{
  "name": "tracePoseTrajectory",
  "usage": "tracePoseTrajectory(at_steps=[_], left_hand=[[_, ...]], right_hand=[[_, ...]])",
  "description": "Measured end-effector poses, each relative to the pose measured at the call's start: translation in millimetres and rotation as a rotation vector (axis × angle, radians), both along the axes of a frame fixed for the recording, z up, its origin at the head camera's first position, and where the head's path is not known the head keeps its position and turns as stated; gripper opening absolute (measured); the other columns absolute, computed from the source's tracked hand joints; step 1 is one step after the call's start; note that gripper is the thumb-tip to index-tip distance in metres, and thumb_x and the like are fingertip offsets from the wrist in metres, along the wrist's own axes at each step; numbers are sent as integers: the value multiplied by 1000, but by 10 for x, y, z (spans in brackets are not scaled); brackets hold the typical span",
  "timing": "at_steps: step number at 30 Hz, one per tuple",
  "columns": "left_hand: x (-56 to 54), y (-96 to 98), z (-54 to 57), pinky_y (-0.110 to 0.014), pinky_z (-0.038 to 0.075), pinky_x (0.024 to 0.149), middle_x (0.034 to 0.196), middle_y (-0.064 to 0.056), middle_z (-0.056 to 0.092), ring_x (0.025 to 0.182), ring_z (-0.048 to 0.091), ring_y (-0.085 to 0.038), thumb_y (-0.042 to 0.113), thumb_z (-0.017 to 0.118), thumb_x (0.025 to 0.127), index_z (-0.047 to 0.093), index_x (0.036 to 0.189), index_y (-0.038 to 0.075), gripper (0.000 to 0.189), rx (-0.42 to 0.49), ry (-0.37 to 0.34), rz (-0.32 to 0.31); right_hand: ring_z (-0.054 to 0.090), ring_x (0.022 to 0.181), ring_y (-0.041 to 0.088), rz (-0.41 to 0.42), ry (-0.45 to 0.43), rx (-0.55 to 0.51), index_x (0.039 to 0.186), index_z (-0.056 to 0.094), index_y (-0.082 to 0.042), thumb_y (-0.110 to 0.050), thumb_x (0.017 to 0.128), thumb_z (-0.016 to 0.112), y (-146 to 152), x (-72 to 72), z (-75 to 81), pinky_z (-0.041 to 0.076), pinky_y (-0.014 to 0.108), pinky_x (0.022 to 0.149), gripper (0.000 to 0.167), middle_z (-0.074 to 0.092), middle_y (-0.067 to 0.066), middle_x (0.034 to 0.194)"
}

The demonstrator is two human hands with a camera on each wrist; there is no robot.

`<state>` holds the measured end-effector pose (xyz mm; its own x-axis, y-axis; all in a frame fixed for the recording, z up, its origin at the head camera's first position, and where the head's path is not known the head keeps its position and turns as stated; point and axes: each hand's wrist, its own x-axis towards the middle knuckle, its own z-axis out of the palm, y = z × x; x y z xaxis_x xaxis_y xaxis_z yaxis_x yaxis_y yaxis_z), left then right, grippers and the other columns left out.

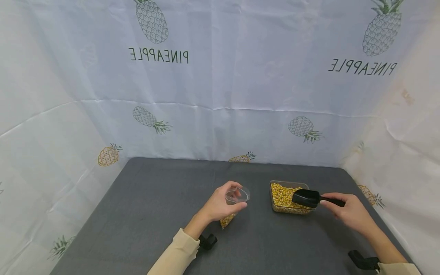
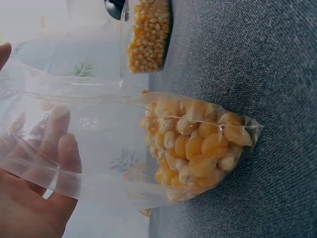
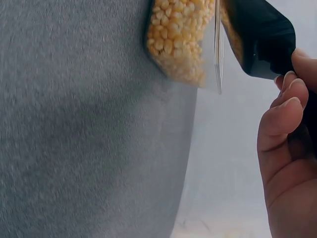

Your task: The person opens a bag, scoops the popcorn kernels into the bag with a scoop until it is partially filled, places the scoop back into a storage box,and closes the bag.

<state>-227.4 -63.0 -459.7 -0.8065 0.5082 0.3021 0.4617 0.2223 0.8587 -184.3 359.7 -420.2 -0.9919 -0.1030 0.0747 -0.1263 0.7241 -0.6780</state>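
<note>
tub (image 1: 286,209), bag (image 2: 106,144) on grey table (image 1: 137,214)

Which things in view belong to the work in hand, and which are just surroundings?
Part of the work:
clear bag with some corn kernels, held by the left hand
black scoop, held by the right hand
clear container of kernels

Just surroundings:
pineapple-print cloth
grey tabletop, apart from supporting the container

head: bag (image 1: 227,221) partly behind left hand (image 1: 219,203) | right wrist: scoop (image 3: 260,37) cropped
</note>
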Motion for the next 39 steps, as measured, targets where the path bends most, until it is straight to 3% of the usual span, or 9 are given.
tracePoseTrajectory(at_steps=[5,9,12,16,18,21,26,39], left_hand=[[4,0,0,-31,56,87,111,-4,63,100,65,-15,30,75,94,57,133,12,46,-3,13,9],[-2,5,-15,-31,56,87,111,-7,64,100,66,-18,29,75,95,57,133,12,46,-1,13,2],[-1,8,-21,-31,56,87,112,-13,64,100,66,-21,29,74,95,56,134,11,46,-1,13,-6],[2,10,-24,-31,56,87,113,-17,64,100,66,-23,29,74,95,56,134,10,47,-5,8,-6],[3,11,-26,-31,56,88,113,-18,64,101,67,-26,29,74,95,56,134,10,47,-6,4,-8],[2,13,-30,-31,56,88,113,-19,64,101,67,-26,29,74,95,56,134,8,48,-7,7,-9],[-3,17,-33,-31,56,87,113,-17,64,99,66,-17,31,74,95,55,134,8,48,-18,11,-6],[0,21,-40,-30,56,86,111,-12,65,97,65,-13,30,73,95,55,134,8,48,-29,13,-6]], right_hand=[[49,49,17,10,7,68,130,63,6,-29,101,66,29,-2,12,40,32,47,46,63,9,67],[55,62,11,30,60,141,126,67,4,-27,100,67,31,-13,2,40,31,53,41,71,21,95],[64,84,19,39,95,181,122,70,2,-26,99,69,21,-31,-13,41,31,58,37,68,25,118],[65,102,42,49,105,186,120,71,1,-26,98,70,-7,-41,-35,47,34,63,35,68,26,119],[65,104,44,53,112,184,120,72,1,-26,98,70,-21,-45,-48,48,34,63,34,69,25,118],[64,104,46,58,111,175,119,72,2,-26,98,70,-47,-59,-72,51,38,66,35,69,25,117],[63,107,49,72,123,156,119,71,3,-24,99,70,-75,-89,-131,54,57,78,34,69,25,117],[66,102,45,42,132,138,118,73,2,-25,98,71,-124,-166,-305,55,48,72,34,70,24,115]])
